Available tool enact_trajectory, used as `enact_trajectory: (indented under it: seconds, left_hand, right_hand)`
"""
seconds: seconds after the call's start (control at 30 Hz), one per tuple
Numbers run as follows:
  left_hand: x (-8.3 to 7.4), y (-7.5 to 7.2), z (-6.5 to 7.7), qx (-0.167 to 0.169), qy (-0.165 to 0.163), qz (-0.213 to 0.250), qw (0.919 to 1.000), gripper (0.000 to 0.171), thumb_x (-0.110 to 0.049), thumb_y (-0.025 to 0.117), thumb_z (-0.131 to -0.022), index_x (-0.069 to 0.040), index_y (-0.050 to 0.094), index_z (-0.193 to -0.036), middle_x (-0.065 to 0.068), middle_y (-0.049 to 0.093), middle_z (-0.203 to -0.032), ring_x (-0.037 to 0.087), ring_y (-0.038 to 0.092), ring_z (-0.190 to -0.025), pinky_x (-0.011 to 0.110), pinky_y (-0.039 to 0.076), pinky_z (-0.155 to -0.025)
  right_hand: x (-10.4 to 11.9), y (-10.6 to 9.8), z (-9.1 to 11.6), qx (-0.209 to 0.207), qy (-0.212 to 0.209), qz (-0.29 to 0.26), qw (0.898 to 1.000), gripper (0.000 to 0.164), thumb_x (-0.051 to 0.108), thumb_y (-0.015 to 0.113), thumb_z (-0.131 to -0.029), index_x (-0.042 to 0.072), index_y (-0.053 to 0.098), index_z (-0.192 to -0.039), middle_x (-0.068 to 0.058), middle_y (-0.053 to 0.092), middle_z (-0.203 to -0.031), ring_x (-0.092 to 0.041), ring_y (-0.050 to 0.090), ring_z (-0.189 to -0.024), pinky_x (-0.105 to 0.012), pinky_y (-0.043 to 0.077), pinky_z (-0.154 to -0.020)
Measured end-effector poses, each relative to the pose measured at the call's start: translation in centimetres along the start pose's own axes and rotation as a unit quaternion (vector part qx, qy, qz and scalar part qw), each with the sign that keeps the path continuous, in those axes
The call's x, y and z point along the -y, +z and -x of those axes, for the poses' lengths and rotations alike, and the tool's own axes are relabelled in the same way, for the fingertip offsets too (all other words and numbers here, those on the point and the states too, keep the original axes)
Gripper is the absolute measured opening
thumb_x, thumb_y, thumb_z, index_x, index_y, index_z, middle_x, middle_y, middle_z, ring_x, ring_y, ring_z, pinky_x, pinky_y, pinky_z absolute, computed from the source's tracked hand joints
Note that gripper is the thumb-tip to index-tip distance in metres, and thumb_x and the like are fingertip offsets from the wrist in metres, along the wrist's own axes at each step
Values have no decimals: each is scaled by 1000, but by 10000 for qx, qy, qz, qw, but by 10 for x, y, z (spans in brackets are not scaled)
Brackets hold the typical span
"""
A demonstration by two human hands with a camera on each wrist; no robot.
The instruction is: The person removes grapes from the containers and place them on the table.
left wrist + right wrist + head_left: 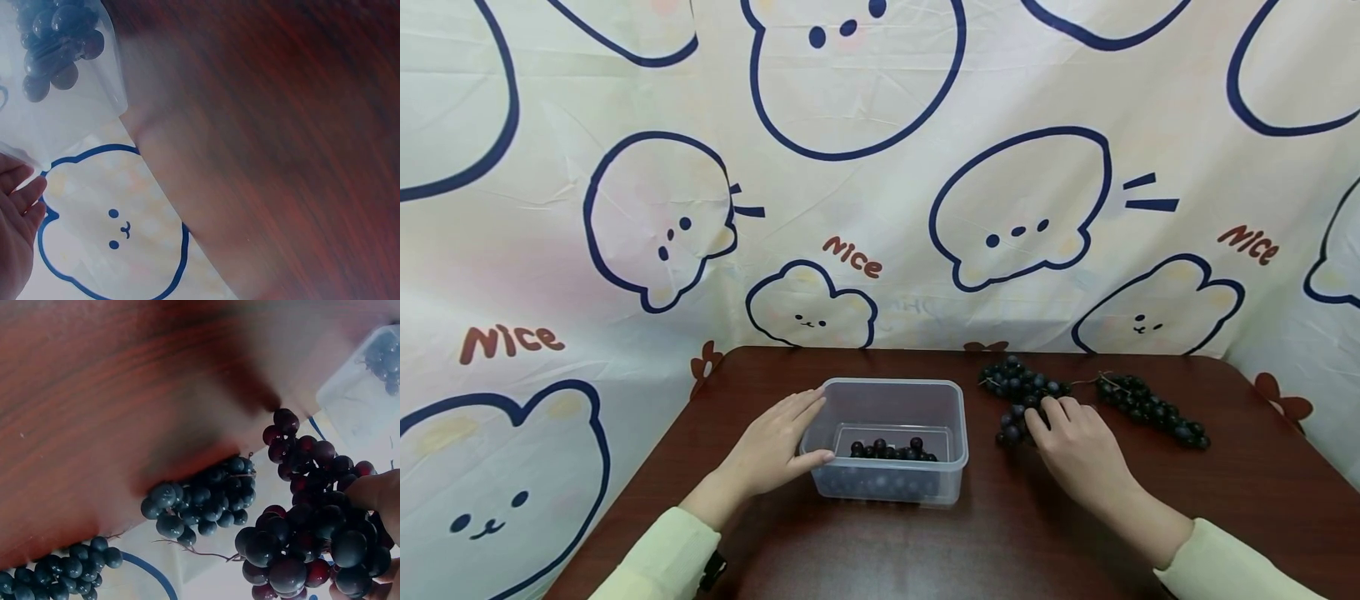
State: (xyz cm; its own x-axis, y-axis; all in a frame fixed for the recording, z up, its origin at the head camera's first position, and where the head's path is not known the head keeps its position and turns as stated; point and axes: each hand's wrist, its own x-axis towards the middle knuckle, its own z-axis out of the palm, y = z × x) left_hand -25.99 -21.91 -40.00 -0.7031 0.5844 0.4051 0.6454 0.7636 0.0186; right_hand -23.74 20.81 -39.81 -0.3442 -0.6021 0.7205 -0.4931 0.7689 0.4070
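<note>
As we sweep from the left, we first log the left hand [777, 443]: fingers stretched out, not wrapped round anything, set along the left rim of the clear plastic container [895, 402], thumb at its near left corner. Whether it presses, we can't tell; a light steadying touch there would do. We mark the container upright on the brown table [940, 550], dark grapes [883, 451] lying low inside, mostly toward the near side, bare floor behind them. Right of it, apart, we get the back bunch [1017, 380], lying on the table. Nearer the body, close by that one, is the held bunch [1012, 426], also right of the container. The right hand [1082, 443] grasps it, thumb on one side and fingers curled round the other per the right wrist view; whether it is clear of the table we can't tell. For a good hold, we'd keep the squeeze soft, since the fruit could burst or drop off, and we'd support the heavy middle, as one end pokes out loose beyond the fingers. We'd also watch the thin stem [201, 553] in that view, which could snag on a neighbour. Last, far right, we note the right bunch [1152, 408], on the table, touched by neither hand.
</note>
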Motion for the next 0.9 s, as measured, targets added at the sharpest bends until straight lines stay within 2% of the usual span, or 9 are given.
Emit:
enact_trajectory:
  seconds: [0.43, 0.6, 0.77, 0.9]
  left_hand:
    - [2, 1, 0, 29, 12, -19, 10000, 79, -58, 58, -89, 2, 50, -139, 15, 43, -148, 29, 40, -135, 48, 32, -110]
    - [1, 1, 0, -2, 36, -23, 10000, 77, -55, 61, -88, 2, 51, -139, 15, 43, -147, 30, 41, -135, 49, 33, -109]
    - [-1, -1, -1, -7, 34, -1, 10000, 76, -51, 65, -86, 3, 51, -138, 16, 44, -147, 30, 42, -134, 49, 33, -109]
    - [0, -1, -1, 37, 1, -28, 10000, 77, -53, 64, -87, 3, 51, -138, 16, 44, -147, 30, 42, -134, 49, 33, -109]
  right_hand:
    - [6, 7, 11, 424, -98, 12, 9991, 41, 1, 20, -98, -6, 57, -83, -22, 51, -80, -36, 50, -65, -45, 45, -49]
    - [12, 9, 15, 611, -258, 79, 9978, 54, 4, 8, -105, -2, 54, -78, -17, 48, -77, -30, 44, -62, -38, 37, -47]
    - [17, 12, 18, 691, -304, -40, 9971, 55, 6, 8, -106, 0, 54, -76, -16, 48, -77, -29, 42, -62, -36, 31, -46]
    - [19, 12, 21, 977, -344, -57, 9946, 57, 6, 6, -105, 0, 57, -79, -16, 51, -81, -29, 44, -65, -35, 31, -48]
